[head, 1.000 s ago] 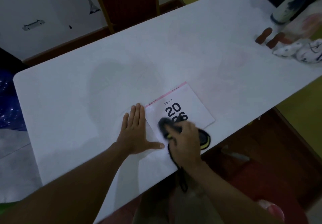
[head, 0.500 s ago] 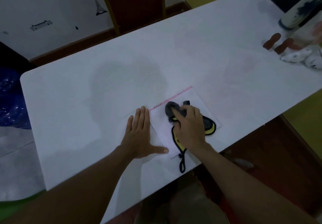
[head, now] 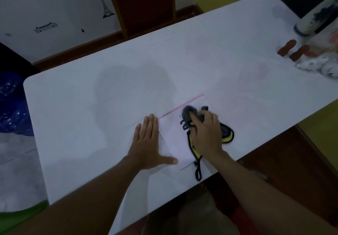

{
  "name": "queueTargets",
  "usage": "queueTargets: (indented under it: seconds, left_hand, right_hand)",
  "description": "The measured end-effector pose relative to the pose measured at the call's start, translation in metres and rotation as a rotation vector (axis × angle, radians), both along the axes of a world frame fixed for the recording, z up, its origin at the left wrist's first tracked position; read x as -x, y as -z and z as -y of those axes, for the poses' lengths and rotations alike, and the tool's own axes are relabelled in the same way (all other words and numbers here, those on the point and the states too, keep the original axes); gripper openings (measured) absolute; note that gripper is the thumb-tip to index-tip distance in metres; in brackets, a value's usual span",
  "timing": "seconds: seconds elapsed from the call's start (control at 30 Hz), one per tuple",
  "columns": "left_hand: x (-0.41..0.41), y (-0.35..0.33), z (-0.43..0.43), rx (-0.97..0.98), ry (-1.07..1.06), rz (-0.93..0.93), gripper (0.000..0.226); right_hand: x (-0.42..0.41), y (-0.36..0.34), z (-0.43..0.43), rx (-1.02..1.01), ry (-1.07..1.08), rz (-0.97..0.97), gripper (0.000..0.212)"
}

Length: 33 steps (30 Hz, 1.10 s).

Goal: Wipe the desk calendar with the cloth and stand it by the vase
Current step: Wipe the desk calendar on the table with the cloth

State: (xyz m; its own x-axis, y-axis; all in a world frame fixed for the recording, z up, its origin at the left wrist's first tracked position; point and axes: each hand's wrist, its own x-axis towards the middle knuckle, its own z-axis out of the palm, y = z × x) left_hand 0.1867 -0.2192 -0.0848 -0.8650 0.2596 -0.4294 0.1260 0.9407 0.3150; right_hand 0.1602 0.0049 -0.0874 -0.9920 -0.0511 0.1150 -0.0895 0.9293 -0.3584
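Observation:
The white desk calendar with a pink top strip lies flat on the white table, near the front edge. My left hand lies flat, fingers spread, on the table at the calendar's left edge, thumb touching the calendar. My right hand presses a grey and yellow cloth with a black loop onto the calendar, covering most of the printed numbers. The white and blue vase stands at the table's far right corner, partly cut off by the frame.
Two brown pieces and a white patterned object lie on the table's right end near the vase. A dark red chair back stands behind the table. A blue object sits on the floor to the left.
My right hand has slid the cloth from the calendar's near part up towards its pink top strip. My left hand has stayed flat at the calendar's left edge.

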Motion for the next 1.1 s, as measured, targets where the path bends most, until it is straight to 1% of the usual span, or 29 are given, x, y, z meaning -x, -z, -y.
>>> queueTargets:
  seconds: [0.1, 0.17, 0.23, 0.33, 0.4, 0.43, 0.5, 0.57, 0.6, 0.7, 0.73, 0.8, 0.87, 0.93, 1.0, 1.1]
  left_hand:
    - [0.0, 0.001, 0.0, 0.004, 0.002, -0.011, 0.16]
    - [0.0, 0.001, 0.0, 0.004, 0.005, -0.01, 0.16]
    - [0.0, 0.001, 0.0, 0.003, 0.002, -0.013, 0.159]
    - [0.001, 0.001, -0.001, 0.007, 0.003, -0.012, 0.157]
    - [0.001, 0.001, -0.001, 0.002, 0.003, -0.006, 0.157]
    - [0.001, 0.001, -0.001, -0.002, 0.003, 0.0, 0.157]
    - [0.002, 0.001, 0.0, -0.004, -0.001, 0.003, 0.157]
    - [0.001, 0.0, 0.0, 0.003, 0.004, -0.001, 0.157]
    - [0.001, 0.0, 0.0, 0.008, 0.009, 0.0, 0.156]
    - [0.002, 0.001, 0.001, 0.033, 0.023, -0.003, 0.155]
    - [0.002, 0.001, 0.001, 0.039, 0.027, -0.005, 0.155]
    - [0.001, 0.001, 0.001, 0.042, 0.022, -0.008, 0.157]
    - [0.0, 0.002, 0.0, 0.046, 0.012, -0.016, 0.158]
    - [0.0, 0.002, 0.0, 0.064, 0.013, -0.022, 0.16]
    - [0.001, 0.002, -0.001, 0.067, 0.009, -0.015, 0.162]
    - [0.001, 0.001, 0.0, 0.055, 0.003, -0.001, 0.162]
  right_hand:
    - [0.042, -0.007, 0.0, 0.006, 0.202, 0.04, 0.05]
    - [0.042, -0.009, 0.01, 0.032, 0.261, 0.058, 0.05]
    - [0.017, -0.007, 0.019, 0.029, 0.198, 0.046, 0.052]
    - [-0.033, -0.004, 0.023, 0.021, -0.001, 0.048, 0.056]
    - [-0.032, -0.003, 0.019, 0.04, -0.092, 0.06, 0.056]
    - [-0.021, -0.006, 0.019, 0.042, -0.098, 0.067, 0.053]
    - [0.002, -0.012, 0.028, 0.043, -0.039, 0.097, 0.046]
    - [0.007, -0.014, 0.041, 0.064, 0.016, 0.116, 0.042]
    - [0.001, -0.013, 0.045, 0.059, -0.011, 0.108, 0.042]
    - [-0.033, -0.007, 0.04, 0.036, -0.265, 0.056, 0.049]
    - [-0.036, -0.006, 0.035, 0.036, -0.309, 0.06, 0.05]
    - [-0.026, -0.009, 0.039, 0.048, -0.291, 0.078, 0.048]
    - [-0.012, -0.017, 0.056, 0.099, -0.195, 0.113, 0.041]
    - [-0.004, -0.022, 0.067, 0.138, -0.144, 0.11, 0.044]
    - [-0.012, -0.019, 0.06, 0.098, -0.199, 0.104, 0.042]
    - [-0.027, -0.014, 0.033, 0.078, -0.373, 0.104, 0.048]
